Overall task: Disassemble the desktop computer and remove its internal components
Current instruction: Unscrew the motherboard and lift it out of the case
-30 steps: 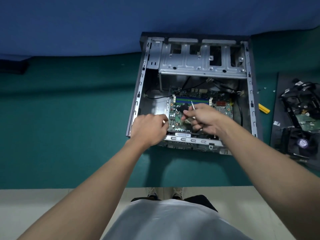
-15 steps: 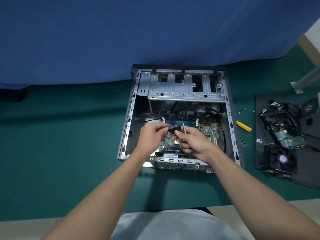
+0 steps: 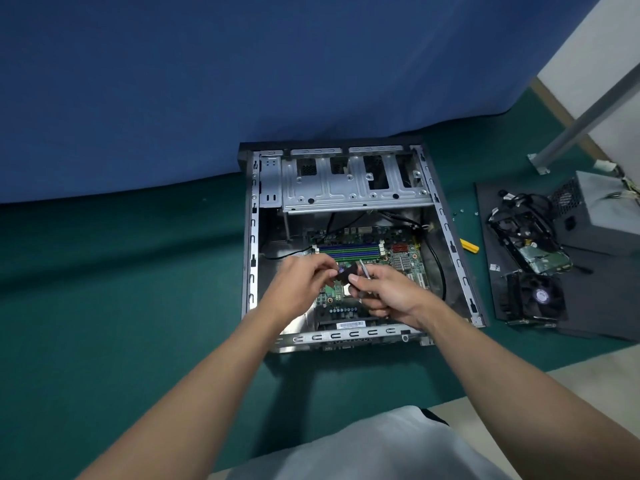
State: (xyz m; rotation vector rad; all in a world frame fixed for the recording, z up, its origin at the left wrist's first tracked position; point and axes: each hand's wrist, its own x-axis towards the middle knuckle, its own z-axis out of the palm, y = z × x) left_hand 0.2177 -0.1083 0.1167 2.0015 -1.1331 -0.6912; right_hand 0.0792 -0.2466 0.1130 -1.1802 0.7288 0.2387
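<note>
At frame centre, one open computer case (image 3: pixel 252 237) holds one motherboard (image 3: pixel 405 261). Above it, two hands meet: left hand (image 3: pixel 298 282) pinches one small black part (image 3: pixel 346 271), possibly a clip; right hand (image 3: pixel 388 292) grips it and one slim metal tool (image 3: pixel 364 270).

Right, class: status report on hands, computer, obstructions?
Left hand pinches small black part. Right hand grips thin metal tool. Motherboard in open case. Black cable beside it.
</note>
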